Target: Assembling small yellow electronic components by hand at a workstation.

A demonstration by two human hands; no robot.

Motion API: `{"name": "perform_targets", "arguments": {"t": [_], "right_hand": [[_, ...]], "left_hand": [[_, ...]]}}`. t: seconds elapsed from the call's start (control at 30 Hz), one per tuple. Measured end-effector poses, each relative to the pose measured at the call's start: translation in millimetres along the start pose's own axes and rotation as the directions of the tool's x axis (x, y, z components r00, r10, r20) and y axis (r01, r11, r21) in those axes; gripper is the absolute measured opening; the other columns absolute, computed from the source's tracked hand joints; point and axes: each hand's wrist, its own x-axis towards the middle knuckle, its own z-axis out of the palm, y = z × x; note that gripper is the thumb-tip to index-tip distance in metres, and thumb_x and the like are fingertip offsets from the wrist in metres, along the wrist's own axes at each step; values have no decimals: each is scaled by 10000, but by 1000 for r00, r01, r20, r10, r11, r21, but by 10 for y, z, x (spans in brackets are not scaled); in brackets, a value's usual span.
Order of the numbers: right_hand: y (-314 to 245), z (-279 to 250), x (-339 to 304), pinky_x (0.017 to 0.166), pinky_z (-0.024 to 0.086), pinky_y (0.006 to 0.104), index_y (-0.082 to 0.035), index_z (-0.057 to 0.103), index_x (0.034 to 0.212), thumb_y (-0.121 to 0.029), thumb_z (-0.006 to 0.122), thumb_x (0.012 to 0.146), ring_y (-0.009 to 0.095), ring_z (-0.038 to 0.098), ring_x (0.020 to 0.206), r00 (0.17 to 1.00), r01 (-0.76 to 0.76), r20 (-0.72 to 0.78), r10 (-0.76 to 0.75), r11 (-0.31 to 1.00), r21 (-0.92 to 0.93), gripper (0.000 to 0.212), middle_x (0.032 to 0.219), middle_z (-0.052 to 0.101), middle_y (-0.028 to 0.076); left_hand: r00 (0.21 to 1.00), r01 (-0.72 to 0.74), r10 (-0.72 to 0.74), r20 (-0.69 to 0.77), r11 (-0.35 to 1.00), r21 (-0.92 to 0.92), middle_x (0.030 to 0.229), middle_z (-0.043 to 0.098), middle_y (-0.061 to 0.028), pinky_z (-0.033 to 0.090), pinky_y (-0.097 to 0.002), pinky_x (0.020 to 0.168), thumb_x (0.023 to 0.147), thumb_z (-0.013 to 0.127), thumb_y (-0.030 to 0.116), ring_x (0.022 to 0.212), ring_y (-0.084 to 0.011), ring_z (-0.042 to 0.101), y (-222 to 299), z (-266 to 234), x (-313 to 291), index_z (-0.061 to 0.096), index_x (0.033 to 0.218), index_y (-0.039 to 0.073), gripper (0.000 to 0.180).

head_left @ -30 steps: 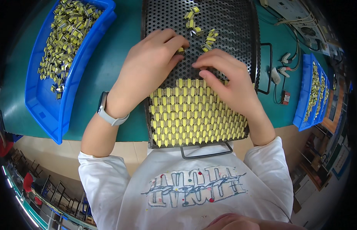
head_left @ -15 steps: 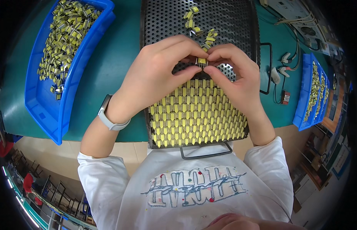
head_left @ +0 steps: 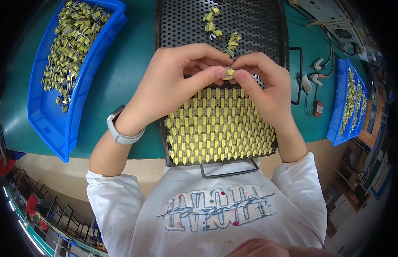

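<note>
Between the fingertips of my left hand and my right hand is a small yellow-wrapped transformer, pinched from both sides. Both hands are closed on it, above the far edge of the filled rows. Below them, many like yellow transformers stand in tight rows on the near part of a black perforated metal tray. Loose transformers lie in a crooked line on the tray's bare far part. My fingers partly cover the held piece.
A blue bin heaped with similar parts stands at the left on the green table. At the right are a smaller blue bin and clip leads. Wire handles stick out from the tray.
The held transformer has been turned: its pins faced me before, and its yellow band shows now. My hands have shifted slightly, with both thumbs nearer the piece.
</note>
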Motion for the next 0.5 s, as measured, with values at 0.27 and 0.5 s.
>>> {"name": "perform_targets", "arguments": {"t": [0.27, 0.5], "right_hand": [[-53, -47, -31, 745, 541, 238, 35, 642, 1095, -58, 659, 976, 121, 688, 830, 993, -104, 67, 96, 987, 125, 151, 980, 687, 65], [50, -87, 31, 777, 551, 263, 46, 641, 1136, -85, 632, 1001, 130, 678, 870, 992, -126, 18, 125, 987, 97, 188, 982, 692, 80]], "left_hand": [[996, -5, 19, 90, 987, -160, 1096, 714, -110, 593, -299, 841, 988, 661, 67, 951, -187, 714, -15, -21, 12, 651, 1216, -58, 261], [991, -136, 112, 79, 870, 475, 1013, 689, -95, 552, -284, 753, 919, 689, 45, 836, -170, 690, 96, -177, -8, 702, 1162, 33, 244]]}}
